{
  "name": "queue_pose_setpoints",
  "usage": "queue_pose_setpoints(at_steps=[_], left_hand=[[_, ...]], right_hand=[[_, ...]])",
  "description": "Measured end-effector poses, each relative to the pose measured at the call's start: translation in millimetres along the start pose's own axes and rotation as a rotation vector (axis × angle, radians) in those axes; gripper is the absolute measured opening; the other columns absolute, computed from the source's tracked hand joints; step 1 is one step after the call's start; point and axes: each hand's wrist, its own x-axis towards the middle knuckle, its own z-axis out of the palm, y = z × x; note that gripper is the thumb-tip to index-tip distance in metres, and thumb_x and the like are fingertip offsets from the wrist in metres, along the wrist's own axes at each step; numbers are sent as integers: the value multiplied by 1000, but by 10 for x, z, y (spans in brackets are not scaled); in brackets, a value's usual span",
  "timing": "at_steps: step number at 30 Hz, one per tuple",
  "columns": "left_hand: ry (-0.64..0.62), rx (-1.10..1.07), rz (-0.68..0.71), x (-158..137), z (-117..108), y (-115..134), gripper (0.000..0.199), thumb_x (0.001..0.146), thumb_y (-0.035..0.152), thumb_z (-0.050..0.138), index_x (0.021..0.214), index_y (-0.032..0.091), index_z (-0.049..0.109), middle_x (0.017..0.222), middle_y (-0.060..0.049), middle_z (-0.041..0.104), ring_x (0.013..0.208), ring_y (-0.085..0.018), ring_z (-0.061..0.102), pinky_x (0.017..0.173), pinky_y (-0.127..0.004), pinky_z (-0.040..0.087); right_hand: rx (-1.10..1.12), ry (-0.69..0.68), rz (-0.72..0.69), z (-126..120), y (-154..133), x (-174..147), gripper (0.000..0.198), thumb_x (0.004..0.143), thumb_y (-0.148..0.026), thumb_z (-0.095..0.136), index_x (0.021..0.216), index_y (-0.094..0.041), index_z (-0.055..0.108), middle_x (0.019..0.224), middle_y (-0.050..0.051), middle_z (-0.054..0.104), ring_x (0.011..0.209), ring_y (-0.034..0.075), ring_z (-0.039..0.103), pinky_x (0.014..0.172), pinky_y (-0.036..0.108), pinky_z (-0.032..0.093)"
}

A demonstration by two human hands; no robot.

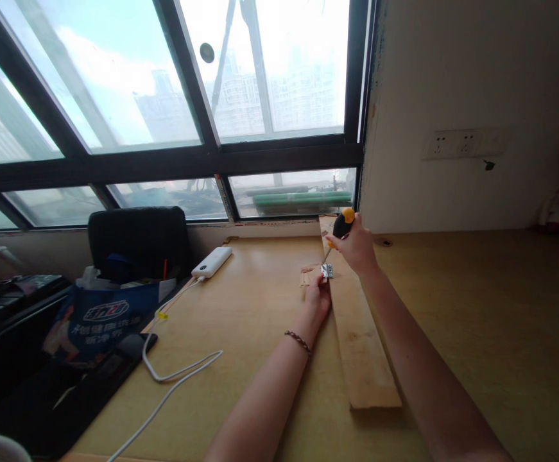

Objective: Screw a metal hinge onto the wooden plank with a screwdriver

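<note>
My right hand (pixel 357 245) is closed round the black and yellow handle of a screwdriver (pixel 342 224). Its shaft slants down to a small silver metal hinge (pixel 327 271) at the left edge of a long wooden board (pixel 362 346). My left hand (pixel 318 296) is closed just below the hinge, its fingers against a small wooden piece (pixel 307 276) beside the board. Whether a screw sits under the screwdriver tip is too small to tell. The board lies flat on the table, its far end near the window.
A white power bank (pixel 212 262) with a white cable (pixel 183 371) lies on the wooden table (pixel 255 321) to the left. Beyond the left edge stand a black chair (pixel 137 240) and a blue bag (pixel 110 321). Wall sockets (pixel 466 142) are at the right.
</note>
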Motion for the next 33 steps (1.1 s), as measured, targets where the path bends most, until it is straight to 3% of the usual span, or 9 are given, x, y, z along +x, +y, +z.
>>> queue_pose_setpoints(at_steps=[3,18,33], left_hand=[[-5,-41,-65,11,-10,4,12,72,14,50,76,15,62,73,-5,67,72,-15,63,81,-28,46],[34,-63,-74,-22,9,34,9,72,10,52,75,14,59,71,-4,66,65,-12,62,81,-28,47],[50,-65,-63,-50,31,50,10,72,9,52,76,15,59,75,-6,67,75,-15,64,85,-30,46]], right_hand=[[-51,39,-11,20,-12,-22,45,64,-38,65,94,-18,38,67,5,61,66,28,63,53,32,45],[75,12,2,34,6,-42,44,71,-41,58,100,-17,35,68,5,61,57,24,62,47,28,44],[134,-1,28,84,32,-47,43,72,-38,58,101,-16,35,67,4,61,52,21,62,44,26,45]])
